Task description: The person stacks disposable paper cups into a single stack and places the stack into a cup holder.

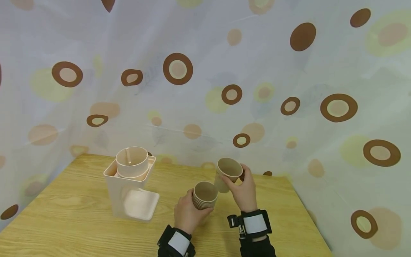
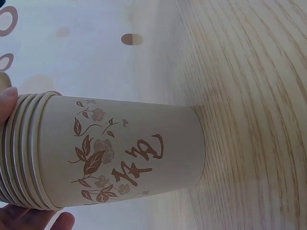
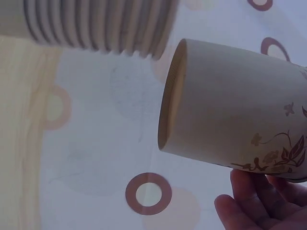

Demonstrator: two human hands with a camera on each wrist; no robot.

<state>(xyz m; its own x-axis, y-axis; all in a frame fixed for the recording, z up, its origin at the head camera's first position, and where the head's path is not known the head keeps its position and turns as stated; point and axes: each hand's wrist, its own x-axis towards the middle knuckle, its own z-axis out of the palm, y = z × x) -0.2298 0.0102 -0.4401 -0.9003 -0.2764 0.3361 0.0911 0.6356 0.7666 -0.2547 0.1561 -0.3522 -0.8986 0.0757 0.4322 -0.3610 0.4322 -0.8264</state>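
My left hand (image 1: 187,214) grips a stack of nested paper cups (image 1: 204,196) around the rims, mouths up, close over the table. Brown flowers and lettering decorate the stack's outer cup (image 2: 120,148) in the left wrist view, where its base comes right down to the wood grain. To the right and slightly farther back, my right hand (image 1: 243,191) holds a single paper cup (image 1: 229,169) between thumb and fingers, tilted a little. In the right wrist view this cup's bottom (image 3: 175,100) points towards the lower part of the image's left side, beside the stacked rims (image 3: 100,24).
On the wooden table (image 1: 77,203), to the left, stands a pale square bin (image 1: 116,198) with a round container (image 1: 131,167) in its top. A white rounded-square panel (image 1: 141,205) is at its front. A spotted curtain (image 1: 192,117) hangs behind the table.
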